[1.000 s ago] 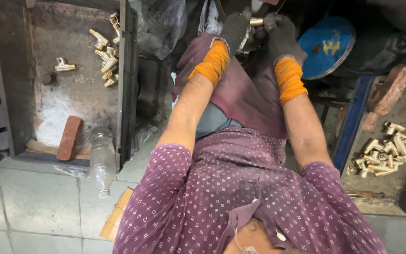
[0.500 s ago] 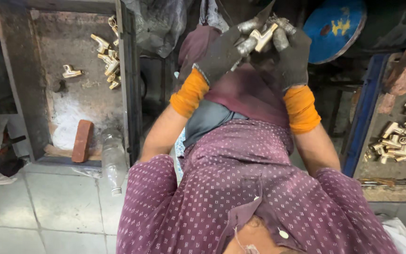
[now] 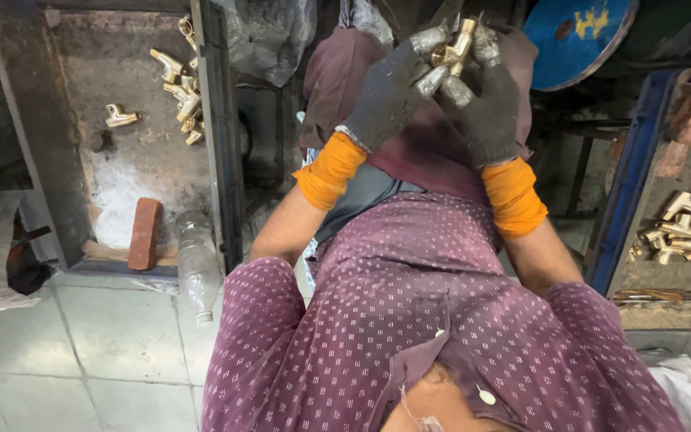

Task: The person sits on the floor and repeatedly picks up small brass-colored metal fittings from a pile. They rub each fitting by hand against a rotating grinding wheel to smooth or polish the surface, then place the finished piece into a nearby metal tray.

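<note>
Both hands are raised together at the far middle of the scene, each wearing a dark work glove with an orange cuff. The left hand (image 3: 385, 100) is cupping partly closed around a bunch of brass tap fittings (image 3: 451, 56), fingers curling up under them. The right hand (image 3: 489, 108) is pressing in from the other side, also half closed, gripping the same bunch. The fittings are sticking up between the two gloves, some dull grey, some yellow. Below the hands, the person's maroon dotted shirt (image 3: 409, 320) is filling the near middle. On the left, a metal tray (image 3: 57, 120) is holding more loose brass pieces (image 3: 181, 88) at its far end and a red brick (image 3: 145, 233) at its near end, with a clear plastic bottle (image 3: 198, 264) lying just beside the tray. On the right, another pile of brass parts (image 3: 685, 224) is sitting in a bin; a blue disc (image 3: 573, 40) is lying far right.
</note>
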